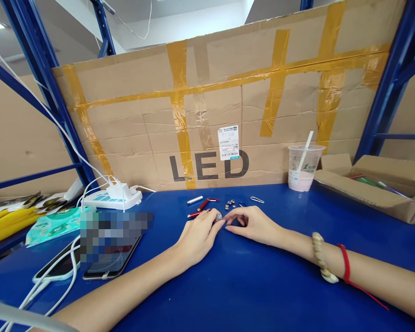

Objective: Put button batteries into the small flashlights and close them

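My left hand (201, 236) is closed, thumb and fingers pinching a small silvery round piece (218, 216); most of it is hidden by the fingers. Close against it, my right hand (254, 224) curls with thumb and index finger nearly together; whatever lies between their tips is too small to make out. Just beyond the left hand lie a red metal tube (194, 215), another red tube with a clip (204, 204) and a silver tube (194, 200). Several button cells (230, 204) are scattered past the fingertips. A blue clip (242, 204) and a silver carabiner (257, 199) lie behind the right hand.
At the left are a power strip (100, 199), white cables (72, 258), a phone (112, 260) and a green packet (55, 226). A plastic cup with a straw (300, 168) and an open carton (376, 193) stand at right. A cardboard sheet (141, 133) walls the back.
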A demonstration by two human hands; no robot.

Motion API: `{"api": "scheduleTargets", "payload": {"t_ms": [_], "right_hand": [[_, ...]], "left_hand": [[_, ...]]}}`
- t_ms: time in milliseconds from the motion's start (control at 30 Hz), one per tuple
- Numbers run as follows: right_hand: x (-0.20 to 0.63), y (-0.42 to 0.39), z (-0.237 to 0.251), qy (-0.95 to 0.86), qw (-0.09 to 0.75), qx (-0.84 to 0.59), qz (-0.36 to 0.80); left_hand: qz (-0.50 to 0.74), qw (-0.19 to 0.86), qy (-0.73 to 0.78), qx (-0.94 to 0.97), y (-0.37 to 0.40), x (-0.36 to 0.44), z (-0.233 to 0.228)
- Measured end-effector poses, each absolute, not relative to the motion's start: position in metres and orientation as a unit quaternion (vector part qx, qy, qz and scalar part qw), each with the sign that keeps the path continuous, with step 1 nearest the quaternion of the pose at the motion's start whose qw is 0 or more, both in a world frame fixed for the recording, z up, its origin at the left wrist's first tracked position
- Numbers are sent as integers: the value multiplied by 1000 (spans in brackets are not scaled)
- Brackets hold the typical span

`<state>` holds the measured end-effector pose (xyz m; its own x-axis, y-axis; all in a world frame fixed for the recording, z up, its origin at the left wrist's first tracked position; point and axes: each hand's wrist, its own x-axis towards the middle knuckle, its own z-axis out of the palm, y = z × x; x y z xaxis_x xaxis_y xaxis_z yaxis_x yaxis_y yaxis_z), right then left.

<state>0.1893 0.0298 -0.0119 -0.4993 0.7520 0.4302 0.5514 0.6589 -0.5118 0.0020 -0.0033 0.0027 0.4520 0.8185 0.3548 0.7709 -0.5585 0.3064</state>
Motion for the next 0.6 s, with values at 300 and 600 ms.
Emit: {"api": "scheduleTargets", "payload": {"t_ms": [300, 600], "right_hand": [[190, 30, -14, -860, 320, -368, 147], [189, 26, -13, -845, 300, -436, 78]], "left_hand": [[234, 53, 468, 851, -4, 1, 3], [246, 49, 465, 849, -3, 1, 2]]}}
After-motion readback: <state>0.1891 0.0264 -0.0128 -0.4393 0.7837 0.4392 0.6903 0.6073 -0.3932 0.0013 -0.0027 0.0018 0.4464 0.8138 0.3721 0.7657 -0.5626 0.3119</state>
